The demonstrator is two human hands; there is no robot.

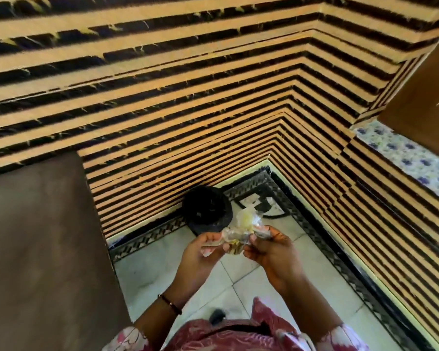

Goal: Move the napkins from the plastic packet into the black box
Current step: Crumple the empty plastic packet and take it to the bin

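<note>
Both hands raised together, left, right, fingers pinched

The person wore a dark red patterned garment with pink-and-white short sleeves. A thin dark bracelet circled the left wrist.

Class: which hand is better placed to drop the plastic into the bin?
Left hand: it grips the crumpled clear plastic packet on the side nearer the round black bin; the right hand is farther away.
</note>
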